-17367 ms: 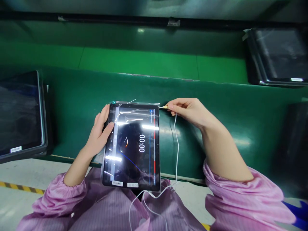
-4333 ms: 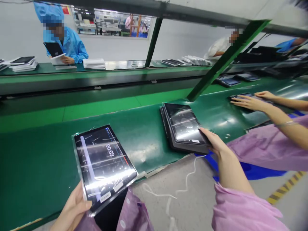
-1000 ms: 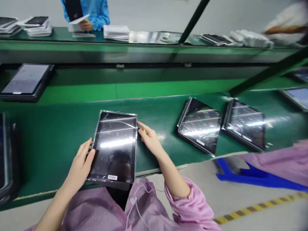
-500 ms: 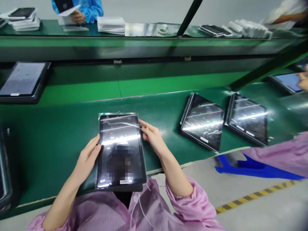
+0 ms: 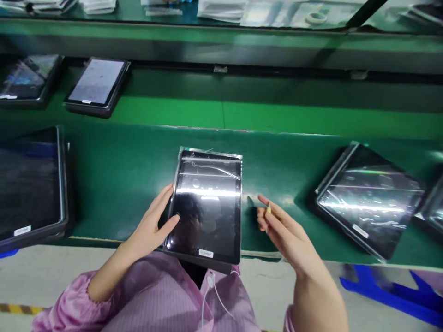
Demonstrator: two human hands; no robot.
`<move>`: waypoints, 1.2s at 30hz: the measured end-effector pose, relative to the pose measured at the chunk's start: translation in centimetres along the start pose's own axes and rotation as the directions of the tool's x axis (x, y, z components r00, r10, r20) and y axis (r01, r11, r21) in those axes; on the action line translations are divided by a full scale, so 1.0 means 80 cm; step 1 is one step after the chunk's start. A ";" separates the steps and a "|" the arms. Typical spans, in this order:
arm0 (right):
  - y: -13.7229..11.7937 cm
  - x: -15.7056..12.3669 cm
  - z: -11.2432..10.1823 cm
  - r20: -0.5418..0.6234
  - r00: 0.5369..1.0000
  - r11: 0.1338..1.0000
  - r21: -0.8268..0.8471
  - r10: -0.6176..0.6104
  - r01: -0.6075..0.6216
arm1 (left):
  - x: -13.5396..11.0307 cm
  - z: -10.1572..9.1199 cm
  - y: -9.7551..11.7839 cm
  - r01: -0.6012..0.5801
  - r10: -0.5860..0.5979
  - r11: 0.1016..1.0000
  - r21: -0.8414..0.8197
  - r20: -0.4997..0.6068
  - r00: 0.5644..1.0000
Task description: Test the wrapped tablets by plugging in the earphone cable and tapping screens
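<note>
A dark-screened tablet [image 5: 207, 203] in a clear plastic wrap lies with its far end on the green belt [image 5: 121, 170] and its near end over my lap. My left hand [image 5: 155, 223] grips its left edge, thumb on the glass. My right hand [image 5: 282, 228] hovers to the right of the tablet, apart from it. Its fingers are pinched on a small yellowish piece [image 5: 269, 210]. A thin white cable [image 5: 212, 288] runs down over my pink smock below the tablet.
Another wrapped tablet [image 5: 367, 200] lies tilted on the belt at the right, and a dark stack of tablets [image 5: 31, 184] sits at the left. Two lit tablets [image 5: 97, 83] rest on the farther belt. A blue frame [image 5: 391, 290] stands at the lower right.
My right hand has left the tablet's right edge and moved right, now pinching a small yellowish piece. My left hand keeps hold of the tablet. The view has tipped downward.
</note>
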State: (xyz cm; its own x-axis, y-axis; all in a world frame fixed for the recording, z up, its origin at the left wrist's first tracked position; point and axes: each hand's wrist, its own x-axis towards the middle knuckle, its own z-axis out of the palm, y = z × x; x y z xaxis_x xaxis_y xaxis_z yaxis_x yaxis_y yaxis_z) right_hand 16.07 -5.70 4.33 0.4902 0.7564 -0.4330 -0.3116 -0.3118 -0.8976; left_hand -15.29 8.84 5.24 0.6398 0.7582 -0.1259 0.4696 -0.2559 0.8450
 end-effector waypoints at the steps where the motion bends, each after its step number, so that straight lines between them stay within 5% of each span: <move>1: 0.008 -0.008 -0.006 -0.046 0.999 1.000 -0.022 -0.009 0.008 | -0.008 0.001 -0.001 -0.016 0.016 0.999 0.029 0.010 1.000; 10: 0.044 -0.041 -0.013 -0.316 0.941 0.989 -0.123 -0.123 0.089 | -0.033 0.010 -0.002 -0.206 0.199 0.963 0.171 0.058 0.978; 18: 0.039 -0.044 -0.006 -0.286 0.937 0.979 -0.080 -0.201 0.186 | -0.037 0.010 -0.002 -0.263 0.253 0.938 0.224 0.073 0.965; 25: 0.038 -0.042 -0.001 -0.284 0.940 0.982 -0.056 -0.190 0.182 | -0.034 0.037 0.025 -0.257 0.264 0.833 0.489 0.056 0.963; 27: 0.039 -0.042 -0.003 -0.252 0.954 0.986 -0.067 -0.164 0.152 | -0.030 0.051 0.043 -0.410 0.356 0.801 0.436 0.203 0.912; 29: 0.034 -0.042 -0.008 -0.223 0.963 0.980 -0.160 -0.152 0.118 | -0.027 0.058 0.059 -0.573 0.476 0.761 0.305 0.340 0.811; 31: 0.022 -0.041 -0.014 -0.208 0.962 0.937 -0.335 -0.175 0.098 | -0.024 0.056 0.066 -0.631 0.540 0.743 0.221 0.360 0.761; 36: -0.043 -0.032 -0.016 -0.200 0.925 0.784 -0.604 -0.324 0.144 | -0.003 0.017 0.047 -0.473 0.456 0.820 0.322 0.131 0.880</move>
State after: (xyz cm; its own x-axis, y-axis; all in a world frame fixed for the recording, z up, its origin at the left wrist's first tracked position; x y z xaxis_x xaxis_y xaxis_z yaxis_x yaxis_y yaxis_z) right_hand 16.93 -7.27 8.37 0.7173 0.6853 -0.1260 0.3178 -0.4828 -0.8161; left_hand -12.80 6.86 7.76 0.8572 0.4718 0.2067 0.2780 -0.7615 0.5855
